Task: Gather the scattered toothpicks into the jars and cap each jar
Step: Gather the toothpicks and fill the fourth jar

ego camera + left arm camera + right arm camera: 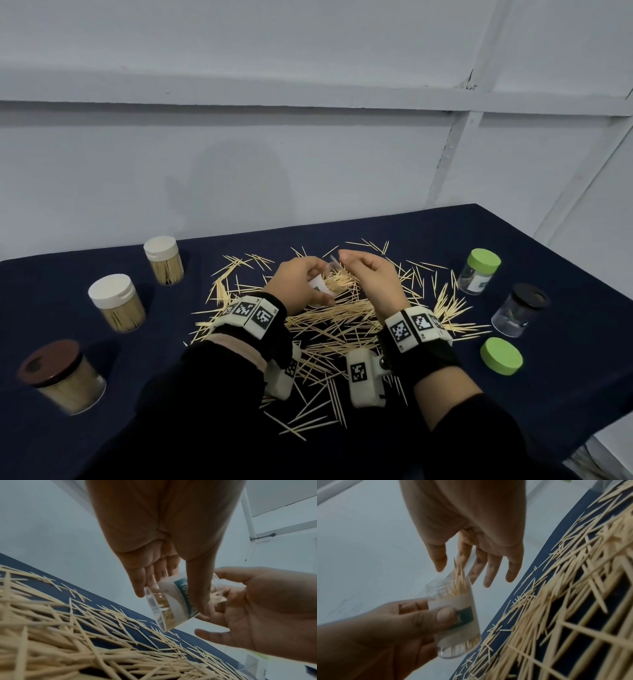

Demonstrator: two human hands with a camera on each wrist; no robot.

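Observation:
My left hand (308, 281) grips a clear jar (320, 286) with a white and green label, tilted above the pile. In the left wrist view the thumb and fingers wrap round the jar (171, 601). A bunch of toothpicks (458, 582) sticks out of its mouth. My right hand (356, 263) hovers at the jar's mouth with straight, spread fingers (488, 574), holding nothing that I can see. Many loose toothpicks (342, 318) lie scattered on the dark blue cloth (205, 428) under and around both hands.
At the left stand three capped jars full of toothpicks: two with white lids (162, 260) (116, 303) and one with a brown lid (58, 377). At the right are a green-lidded jar (479, 275), a black-lidded jar (520, 310) and a loose green lid (501, 356).

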